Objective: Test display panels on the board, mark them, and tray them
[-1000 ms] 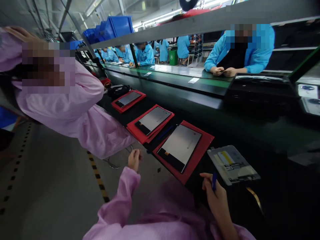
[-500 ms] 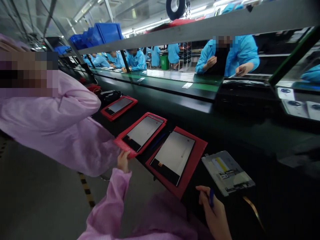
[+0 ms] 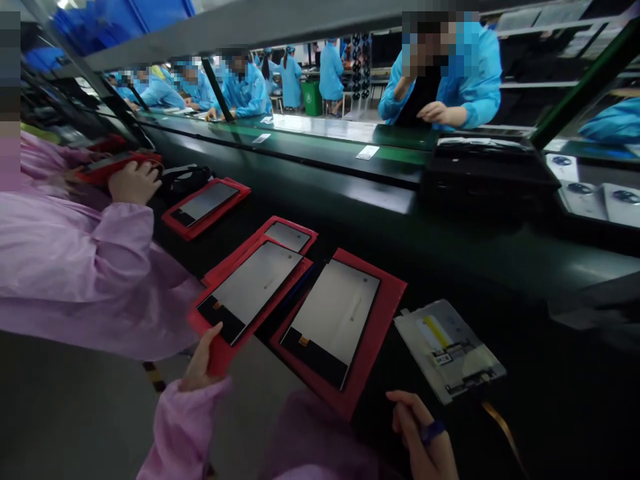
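My left hand [image 3: 200, 365] grips the near corner of a red tray [image 3: 213, 357] that carries a dark display panel [image 3: 251, 291]; the tray is drawn off a second red tray [image 3: 293, 235] lying under it. Beside it on the dark bench lies another red tray [image 3: 380, 313] with a grey panel [image 3: 334, 319]. My right hand [image 3: 423, 433] is at the bench edge with its fingers curled round a blue pen [image 3: 431, 432]. Right of that hand lies a silvery module [image 3: 450, 348] with a yellow label and an amber ribbon cable.
A person in a pink coat [image 3: 65, 267] stands at my left, one hand [image 3: 131, 183] on red trays. One more red tray with a panel [image 3: 206, 203] lies further along. Behind the bench a green conveyor [image 3: 320, 143] runs, with people in blue coats [image 3: 450, 80] beyond.
My left hand reached to the stacked tray, took its corner and pulled the top tray toward me off the lower one. The person at my left lowered an arm onto their trays.
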`<state>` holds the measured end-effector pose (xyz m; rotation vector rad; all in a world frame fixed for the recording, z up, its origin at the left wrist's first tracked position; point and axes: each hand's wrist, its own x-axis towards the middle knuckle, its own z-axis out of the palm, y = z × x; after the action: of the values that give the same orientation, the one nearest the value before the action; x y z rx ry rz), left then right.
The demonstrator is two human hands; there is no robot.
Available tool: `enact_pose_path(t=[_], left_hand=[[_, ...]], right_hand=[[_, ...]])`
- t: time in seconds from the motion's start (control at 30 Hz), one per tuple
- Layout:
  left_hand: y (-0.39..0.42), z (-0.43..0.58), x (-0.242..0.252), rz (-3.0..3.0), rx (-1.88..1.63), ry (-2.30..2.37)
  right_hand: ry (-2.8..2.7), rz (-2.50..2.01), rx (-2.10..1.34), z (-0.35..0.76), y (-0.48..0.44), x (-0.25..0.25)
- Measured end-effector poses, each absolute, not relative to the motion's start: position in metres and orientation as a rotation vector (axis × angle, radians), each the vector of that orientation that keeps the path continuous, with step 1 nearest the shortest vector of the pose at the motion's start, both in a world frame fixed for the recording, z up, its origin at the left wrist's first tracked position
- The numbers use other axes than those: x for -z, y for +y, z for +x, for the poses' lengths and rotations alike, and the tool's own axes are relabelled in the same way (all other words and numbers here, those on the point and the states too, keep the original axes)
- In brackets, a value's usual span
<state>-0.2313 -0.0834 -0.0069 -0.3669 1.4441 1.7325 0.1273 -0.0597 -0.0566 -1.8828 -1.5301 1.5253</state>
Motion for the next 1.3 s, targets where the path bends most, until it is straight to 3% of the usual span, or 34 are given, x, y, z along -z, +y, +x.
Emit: enact_pose_path(t=[0.3,0.57,0.77,0.97,1.17,1.3], left_hand=[[-0.1,-0.192,-0.014,-0.352,-1.846,1.379],[-0.09,-0.092,0.02,0.094,-1.58,1.254],[-0.083,-0.072,0.036,0.269,-1.435,1.189],[-0.096,-0.107,0.039,0.334,-1.132,1.555],[-0.112,-0.137,0.051,0.693,-0.991,2.011],[-0.109,-0.136,0.052,0.664,-1.011,1.948]], right_hand=[[-1.429,-1.925,-1.55,0.116,-0.056,0.037],[-0.912,-1.572,-2.128,0.063,-0.033,-0.013],[-0.837,-1.509,-1.923,0.049,-0.002,-0.01],[-1.127,-1.598,-1.6,0.051,0.017,0.006],[-1.413,-1.876,-1.031,0.056,0.005,-0.005],[-1.503,-1.937,-1.061,0.061,-0.011,-0.012]])
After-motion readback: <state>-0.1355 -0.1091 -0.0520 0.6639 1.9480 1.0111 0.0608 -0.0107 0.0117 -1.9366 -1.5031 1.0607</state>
